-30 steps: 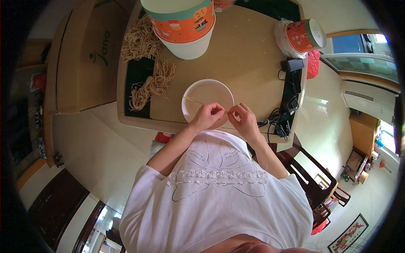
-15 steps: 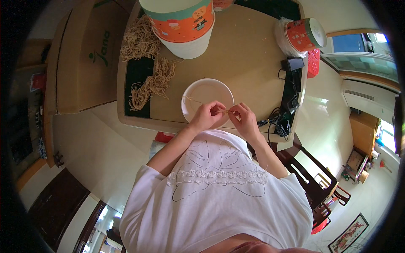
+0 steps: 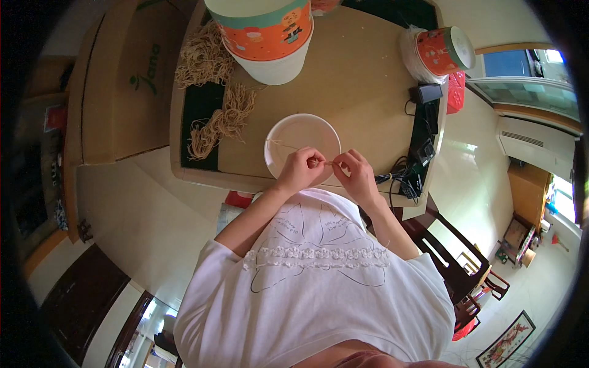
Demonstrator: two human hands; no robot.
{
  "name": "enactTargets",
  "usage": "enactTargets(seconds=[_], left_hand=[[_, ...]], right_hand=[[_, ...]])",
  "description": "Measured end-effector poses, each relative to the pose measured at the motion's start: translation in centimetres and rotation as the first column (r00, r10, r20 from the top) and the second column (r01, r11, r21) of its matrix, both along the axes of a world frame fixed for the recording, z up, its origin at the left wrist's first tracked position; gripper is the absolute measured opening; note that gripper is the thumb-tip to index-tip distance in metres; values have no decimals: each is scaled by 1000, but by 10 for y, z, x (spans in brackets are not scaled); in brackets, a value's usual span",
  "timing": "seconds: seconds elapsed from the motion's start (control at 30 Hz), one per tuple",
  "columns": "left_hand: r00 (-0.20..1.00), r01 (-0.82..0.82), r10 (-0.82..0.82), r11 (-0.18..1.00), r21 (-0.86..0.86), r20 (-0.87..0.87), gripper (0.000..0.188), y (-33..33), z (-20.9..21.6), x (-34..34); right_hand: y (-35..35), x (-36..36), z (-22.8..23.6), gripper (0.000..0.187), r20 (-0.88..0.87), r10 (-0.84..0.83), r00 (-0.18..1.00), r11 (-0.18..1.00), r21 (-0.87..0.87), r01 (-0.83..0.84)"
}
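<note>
My left hand [image 3: 302, 170] and my right hand [image 3: 354, 173] meet over the near rim of a white round bowl [image 3: 294, 132] on the wooden table [image 3: 362, 86]. Both pinch a thin tan strand [image 3: 283, 145] that runs from my fingers leftward across the bowl. The fingertips of the two hands almost touch. A heap of tan fibre strands [image 3: 218, 119] lies on the table to the left of the bowl, partly on a dark mat [image 3: 201, 104].
A large white and orange tub [image 3: 265, 38] stands at the table's far side. A stack of small orange cups [image 3: 437, 52] lies at the far right. A black power strip with cables [image 3: 418, 153] runs along the right edge. A cardboard box [image 3: 123, 80] sits left.
</note>
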State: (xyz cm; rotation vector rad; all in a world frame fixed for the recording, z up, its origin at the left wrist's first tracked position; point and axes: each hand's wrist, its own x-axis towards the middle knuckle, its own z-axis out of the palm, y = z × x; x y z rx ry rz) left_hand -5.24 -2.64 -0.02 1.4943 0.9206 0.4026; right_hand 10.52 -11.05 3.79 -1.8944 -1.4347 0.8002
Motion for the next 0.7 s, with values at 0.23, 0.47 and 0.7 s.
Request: enactTargets(seconds=[0.23, 0.47, 0.7], left_hand=[[1000, -12, 14, 998, -68, 26, 8, 0, -1, 2], [997, 79, -71, 974, -213, 44, 11, 3, -12, -2], [978, 83, -4, 923, -375, 206, 10, 3, -19, -3]], right_hand=[[0, 0, -1, 7, -21, -6, 1000, 1000, -13, 5], [1, 0, 1, 7, -14, 15, 1000, 1000, -6, -15], [-2, 2, -4, 7, 41, 66, 997, 998, -9, -65]])
